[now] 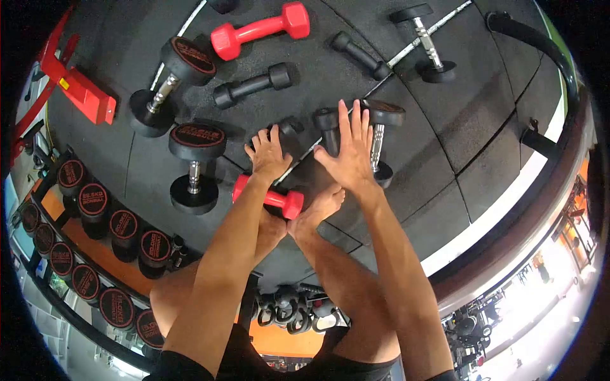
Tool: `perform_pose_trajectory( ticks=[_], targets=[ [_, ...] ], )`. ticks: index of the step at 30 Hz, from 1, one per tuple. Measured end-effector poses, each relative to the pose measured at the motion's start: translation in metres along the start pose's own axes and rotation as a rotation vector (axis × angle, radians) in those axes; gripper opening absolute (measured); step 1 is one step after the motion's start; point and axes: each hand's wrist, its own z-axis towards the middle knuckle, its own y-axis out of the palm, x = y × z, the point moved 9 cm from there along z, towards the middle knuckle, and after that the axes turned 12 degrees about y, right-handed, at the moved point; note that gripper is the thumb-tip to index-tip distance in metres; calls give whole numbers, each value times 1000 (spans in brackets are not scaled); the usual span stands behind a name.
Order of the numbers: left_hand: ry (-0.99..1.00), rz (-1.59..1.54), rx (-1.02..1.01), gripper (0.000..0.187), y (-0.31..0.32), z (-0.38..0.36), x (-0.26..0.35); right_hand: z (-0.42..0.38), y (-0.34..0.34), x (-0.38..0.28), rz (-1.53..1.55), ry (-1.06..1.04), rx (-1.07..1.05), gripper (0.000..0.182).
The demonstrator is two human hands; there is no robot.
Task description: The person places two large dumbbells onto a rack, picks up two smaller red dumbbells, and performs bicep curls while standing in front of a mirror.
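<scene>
My left hand (269, 156) has its fingers spread, its fingertips beside a small black dumbbell (291, 126) that it partly hides. Just below its wrist, a small red dumbbell (273, 199) lies by my bare feet (323, 204). My right hand (354, 151) is stretched out flat with its thumb apart. It overlaps a black dumbbell (326, 119) on its left and a chrome-handled dumbbell (386, 114) on its right. Neither hand grips anything.
On the black rubber floor (422, 171) lie a large red dumbbell (260, 30), black dumbbells (253, 86) (360, 54) and chrome-handled ones (194, 168) (428, 44). A rack of round dumbbells (92, 200) stands at left, kettlebells (289, 305) behind my legs, a curved rail (540, 41) at right.
</scene>
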Motion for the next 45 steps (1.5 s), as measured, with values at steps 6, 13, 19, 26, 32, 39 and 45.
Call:
perform_pose_trajectory(
  ticks=[6,13,19,26,32,39,45],
  targets=[
    [-133,-42,22,57,9,26,-7,73,-16,-7,-7,-204,189,99],
    [-114,-74,-68,57,3,29,-11,168,-1,15,-273,-64,248,85],
    [-145,-68,-92,57,8,31,-15,202,5,26,-467,-41,342,66],
    [-160,-90,-104,60,3,31,-14,234,10,41,-427,-57,208,35],
    [-187,-78,-114,61,3,31,-15,168,-18,-15,-90,-170,271,32],
    [-188,-67,-94,64,3,32,-17,61,-24,-57,241,-3,-166,45],
    [-192,31,28,57,19,28,-20,-69,-89,-64,423,154,-385,48]
  ],
)
